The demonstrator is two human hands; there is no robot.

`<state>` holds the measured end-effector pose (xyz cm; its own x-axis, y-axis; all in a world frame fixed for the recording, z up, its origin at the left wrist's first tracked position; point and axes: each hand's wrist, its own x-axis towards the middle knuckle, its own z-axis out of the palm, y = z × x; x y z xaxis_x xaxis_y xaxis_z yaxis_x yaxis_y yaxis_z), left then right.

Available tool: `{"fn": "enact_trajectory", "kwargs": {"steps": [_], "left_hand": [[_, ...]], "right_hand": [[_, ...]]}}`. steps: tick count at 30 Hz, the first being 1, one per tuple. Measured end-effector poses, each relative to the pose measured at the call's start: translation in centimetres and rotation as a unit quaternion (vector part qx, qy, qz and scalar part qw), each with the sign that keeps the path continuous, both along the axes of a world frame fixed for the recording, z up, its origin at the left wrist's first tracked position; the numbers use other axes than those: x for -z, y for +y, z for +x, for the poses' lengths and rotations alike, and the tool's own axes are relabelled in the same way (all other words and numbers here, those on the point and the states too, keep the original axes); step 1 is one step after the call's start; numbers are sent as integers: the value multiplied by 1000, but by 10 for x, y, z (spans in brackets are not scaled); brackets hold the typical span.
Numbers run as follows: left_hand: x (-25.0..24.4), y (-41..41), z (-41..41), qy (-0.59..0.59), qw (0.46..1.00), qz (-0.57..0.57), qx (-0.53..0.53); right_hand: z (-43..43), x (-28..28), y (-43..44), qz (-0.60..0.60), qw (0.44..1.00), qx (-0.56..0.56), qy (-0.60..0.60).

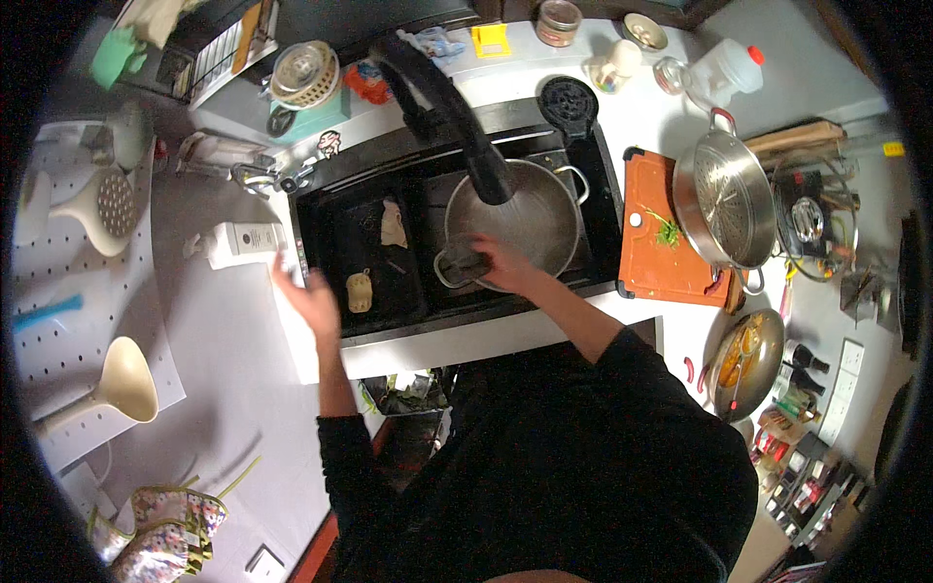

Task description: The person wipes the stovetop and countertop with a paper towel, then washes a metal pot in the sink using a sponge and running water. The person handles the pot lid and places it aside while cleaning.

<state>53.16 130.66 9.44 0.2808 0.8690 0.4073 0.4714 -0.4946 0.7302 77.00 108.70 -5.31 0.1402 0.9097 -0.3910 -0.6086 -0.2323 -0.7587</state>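
A stainless steel pot sits in the black sink, under the spout of a black faucet. At its left rim, by a loop handle, my right hand has its fingers around a dark, blurred object whose kind I cannot tell. My left hand is raised over the sink's left edge, empty, thumb and fingers apart. Just beyond it, a white bottle with a printed label stands at the left. A pale cloth and a beige sponge-like pad lie in the left basin.
Right of the sink, a steel steamer pot rests partly over an orange cutting board with green herbs. A pan with orange food stands nearer me. Jars and a red-capped jug line the back; a pegboard with utensils hangs left.
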Motion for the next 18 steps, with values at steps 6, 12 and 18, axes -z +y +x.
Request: {"fn": "enact_trajectory", "kwargs": {"steps": [6,12,18], "left_hand": [[2,-50,120,143,948,-72,274],[2,-23,201,219,912,-100,333],[42,43,271,169,901,-23,399]], "right_hand": [[54,-3,-38,-62,943,253,207],[67,-15,-49,-34,915,269,297],[56,-22,-54,-31,940,241,239]]}}
